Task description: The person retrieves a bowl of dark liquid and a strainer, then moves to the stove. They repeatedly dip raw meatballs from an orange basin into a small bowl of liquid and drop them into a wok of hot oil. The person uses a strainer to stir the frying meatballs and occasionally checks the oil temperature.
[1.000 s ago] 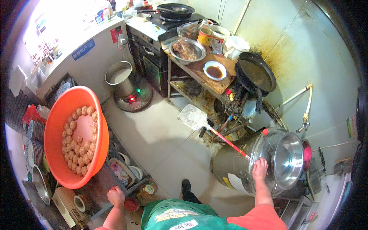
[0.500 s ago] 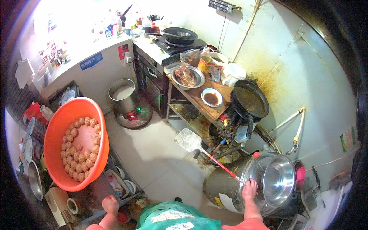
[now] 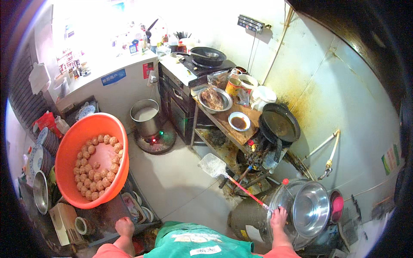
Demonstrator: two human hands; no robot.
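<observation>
My right hand [image 3: 278, 217] is closed at the end of the red handle of a long-handled spatula [image 3: 212, 165]. Its pale flat blade points away to the left, over the floor. Under that hand stands a big metal barrel [image 3: 241, 221], with a shiny steel basin [image 3: 310, 209] on its top. My left hand [image 3: 124, 226] is a fist held low beside the dark cart [image 3: 107, 213], and nothing shows in it. Farther left, a large orange basin [image 3: 125, 170] holds many round meatballs [image 3: 98, 184], set along its sides and bottom.
A steel pot [image 3: 146, 117] of whitish liquid stands on a floor burner. Beyond the spatula, a wooden-topped stand [image 3: 223, 119] carries a bowl of meat [image 3: 213, 99], a bowl of dark sauce [image 3: 239, 121] and a black wok [image 3: 279, 123]. Stacked plates [image 3: 39, 160] sit far left.
The whole view has shifted slightly, so most things appear lower and those on the left farther right. Both hands keep nearly the same pose, and the spatula stays at my right hand.
</observation>
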